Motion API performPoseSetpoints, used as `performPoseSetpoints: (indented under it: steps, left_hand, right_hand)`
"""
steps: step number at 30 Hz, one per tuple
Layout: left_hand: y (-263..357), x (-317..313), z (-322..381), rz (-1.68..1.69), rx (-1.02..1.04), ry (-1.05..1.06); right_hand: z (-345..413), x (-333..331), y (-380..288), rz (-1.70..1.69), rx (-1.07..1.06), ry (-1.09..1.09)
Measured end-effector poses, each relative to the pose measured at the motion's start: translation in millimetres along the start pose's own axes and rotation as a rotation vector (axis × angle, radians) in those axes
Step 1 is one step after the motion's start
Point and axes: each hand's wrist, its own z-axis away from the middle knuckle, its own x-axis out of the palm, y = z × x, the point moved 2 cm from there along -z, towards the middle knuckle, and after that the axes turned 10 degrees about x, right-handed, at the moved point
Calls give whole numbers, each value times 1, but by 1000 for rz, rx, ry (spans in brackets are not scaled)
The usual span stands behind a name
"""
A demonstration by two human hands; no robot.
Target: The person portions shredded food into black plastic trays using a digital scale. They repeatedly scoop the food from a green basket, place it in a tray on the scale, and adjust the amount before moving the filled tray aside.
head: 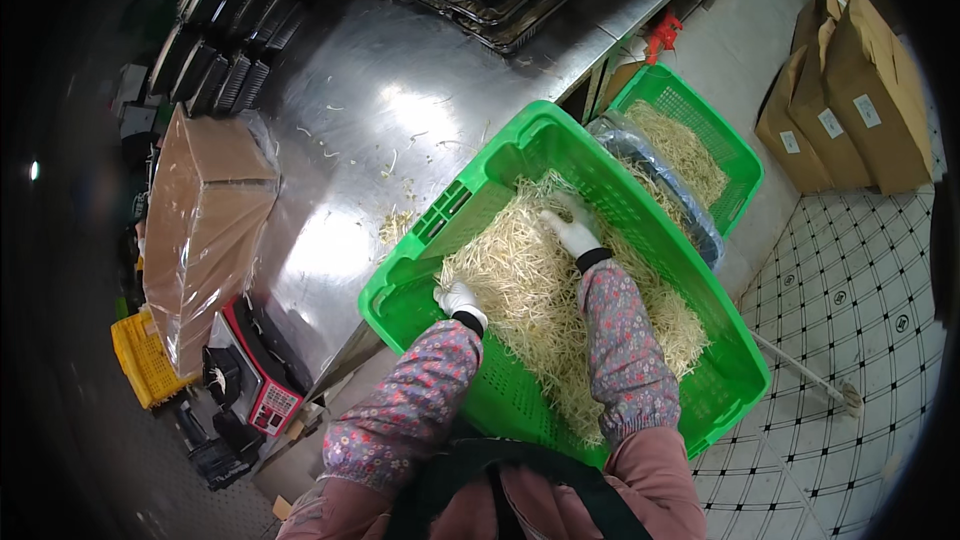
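Note:
A large green plastic crate (720, 300) stands before me, holding a big heap of pale bean sprouts (517, 270). Both of my hands are in white gloves, with flowered sleeve covers on the forearms. My left hand (460, 300) is at the heap's left edge, its fingers against the sprouts. Farther in, my right hand (571, 232) reaches into the upper part of the heap; its fingertips are partly among sprouts. Whether either hand grips any sprouts cannot be told. A few loose sprouts (395, 225) lie on the steel table (337, 127) beside the crate.
Stacks of black plastic trays (495, 7) stand on the table's far side, more at its left. A plastic-lined cardboard box (217, 217), a red-edged device (262, 382) and a yellow basket (146, 360) are at left. Behind the crate is another green crate (739, 157); brown cartons (862, 105) stand right.

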Motion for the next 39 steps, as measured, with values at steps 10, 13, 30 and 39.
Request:
performPoseSetpoints:
  steps: [10,13,30,39]
  left_hand:
    - [24,21,9,-69,-188,-77]
    - [26,31,20,54,-318,-168]
    - [379,-119,152,713,-164,-1010]
    - [373,-229,-85,826,24,-806]
  right_hand:
    - [-5,73,-12,392,-39,138]
    - [30,93,-4,429,-143,233]
    - [197,36,-214,-629,-334,58]
    - [102,245,-333,-552,-311,-262]
